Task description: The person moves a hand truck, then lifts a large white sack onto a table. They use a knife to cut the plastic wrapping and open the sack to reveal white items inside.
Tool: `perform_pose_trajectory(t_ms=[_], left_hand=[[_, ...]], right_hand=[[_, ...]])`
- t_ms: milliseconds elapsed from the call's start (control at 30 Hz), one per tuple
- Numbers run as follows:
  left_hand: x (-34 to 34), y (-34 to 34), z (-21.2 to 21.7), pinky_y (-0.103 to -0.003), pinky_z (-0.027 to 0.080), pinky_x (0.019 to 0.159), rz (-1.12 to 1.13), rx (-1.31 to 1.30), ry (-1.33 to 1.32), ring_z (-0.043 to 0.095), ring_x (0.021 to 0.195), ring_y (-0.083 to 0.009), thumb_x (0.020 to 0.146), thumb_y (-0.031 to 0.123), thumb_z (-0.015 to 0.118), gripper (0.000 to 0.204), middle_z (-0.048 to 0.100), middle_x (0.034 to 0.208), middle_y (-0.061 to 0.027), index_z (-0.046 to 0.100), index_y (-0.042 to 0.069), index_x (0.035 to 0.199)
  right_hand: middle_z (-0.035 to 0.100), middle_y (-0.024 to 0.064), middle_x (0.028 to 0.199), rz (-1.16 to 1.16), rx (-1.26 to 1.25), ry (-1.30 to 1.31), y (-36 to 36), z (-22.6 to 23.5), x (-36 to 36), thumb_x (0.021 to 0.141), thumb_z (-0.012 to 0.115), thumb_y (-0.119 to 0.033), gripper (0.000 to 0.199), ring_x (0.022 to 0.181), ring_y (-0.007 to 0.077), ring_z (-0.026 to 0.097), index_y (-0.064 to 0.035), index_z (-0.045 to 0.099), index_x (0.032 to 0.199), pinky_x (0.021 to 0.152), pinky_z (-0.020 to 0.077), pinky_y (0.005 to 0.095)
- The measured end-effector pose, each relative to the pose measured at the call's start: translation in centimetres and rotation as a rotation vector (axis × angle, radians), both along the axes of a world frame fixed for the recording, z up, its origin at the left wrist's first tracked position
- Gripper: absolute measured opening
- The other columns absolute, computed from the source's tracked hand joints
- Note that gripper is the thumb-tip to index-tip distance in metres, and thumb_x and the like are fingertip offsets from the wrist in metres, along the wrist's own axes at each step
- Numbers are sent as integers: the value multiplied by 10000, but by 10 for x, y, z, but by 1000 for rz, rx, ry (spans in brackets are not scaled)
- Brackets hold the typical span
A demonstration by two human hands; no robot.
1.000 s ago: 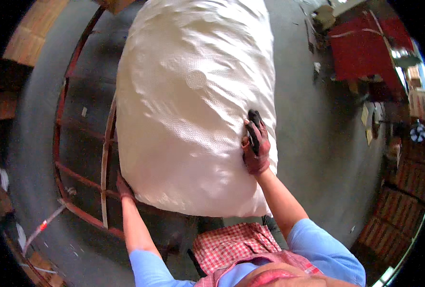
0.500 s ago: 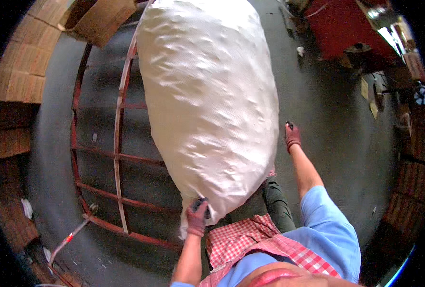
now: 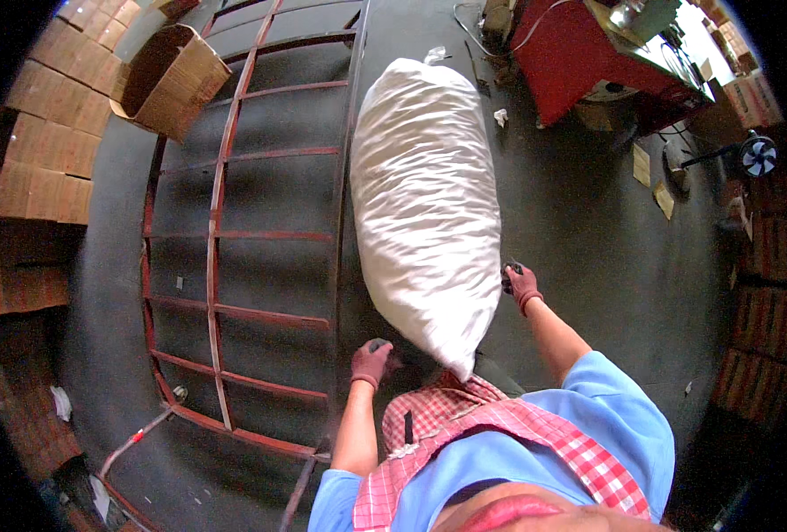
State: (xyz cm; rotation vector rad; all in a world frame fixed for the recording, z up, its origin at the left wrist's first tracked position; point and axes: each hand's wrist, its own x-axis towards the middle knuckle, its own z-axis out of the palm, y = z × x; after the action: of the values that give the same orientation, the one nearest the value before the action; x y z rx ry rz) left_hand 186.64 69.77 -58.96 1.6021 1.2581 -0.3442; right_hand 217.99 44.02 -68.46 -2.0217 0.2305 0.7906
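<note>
A large, stuffed white sack lies lengthwise in front of me, its narrow near end against my checked apron. My left hand, in a dark red glove with black fingertips, is curled closed to the left of that near end. It is apart from the sack, and nothing shows in it. My right hand, gloved the same way, is at the sack's right edge with its fingers bent inward. Whether it grips any cloth there is hidden.
A red metal frame with crossbars lies along the sack's left. An open cardboard box stands at its far left, with stacked cartons beyond. A red machine cabinet and a small fan are at far right.
The sack has gone from a raised position close to me to lower down and farther off. My left hand has let go of its near end. My right hand has come in to its side.
</note>
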Motion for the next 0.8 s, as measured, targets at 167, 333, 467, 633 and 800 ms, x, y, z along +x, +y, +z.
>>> perform_pose_trajectory(t_ms=[167, 333, 467, 633, 800], left_hand=[[40, -11, 51, -347, 460, 740, -35, 85, 52, 610, 847, -274, 709, 344, 635, 343, 638, 893, -134, 643, 75, 922], [0, 9, 43, -355, 451, 758, -68, 144, 221, 598, 885, -288, 706, 351, 640, 385, 624, 930, -171, 631, 45, 940], [-24, 3, 81, -338, 451, 755, 385, 32, 24, 608, 843, -246, 711, 355, 631, 416, 649, 887, -122, 629, 9, 941], [-74, -25, 4, -305, 428, 490, 740, -253, 147, 555, 551, -160, 740, 337, 623, 264, 612, 706, -40, 606, 78, 786], [-69, -42, -122, -298, 424, 491, 742, -264, 296, 535, 557, -155, 759, 401, 598, 341, 583, 691, -39, 589, 71, 849]], right_hand=[[614, 40, 774, -100, 77, 113, -16, 53, 33, 811, 577, -261, 245, 581, 118, 568, -37, 596, 910, 472, 453, 270], [611, 43, 777, -204, 213, 306, -8, 86, -15, 816, 564, -242, 220, 524, 151, 536, -62, 567, 943, 452, 444, 284], [635, 91, 842, -43, 110, 250, -2, 74, -12, 821, 557, -274, 275, 570, 205, 588, -66, 559, 1001, 482, 479, 315], [624, 50, 806, -92, -32, 95, -36, 11, 5, 791, 599, -272, 241, 585, 153, 551, -47, 619, 875, 534, 437, 287], [572, 16, 730, -356, -507, -90, -182, -95, -23, 754, 621, -268, 222, 570, 125, 499, -77, 622, 865, 514, 408, 289]])
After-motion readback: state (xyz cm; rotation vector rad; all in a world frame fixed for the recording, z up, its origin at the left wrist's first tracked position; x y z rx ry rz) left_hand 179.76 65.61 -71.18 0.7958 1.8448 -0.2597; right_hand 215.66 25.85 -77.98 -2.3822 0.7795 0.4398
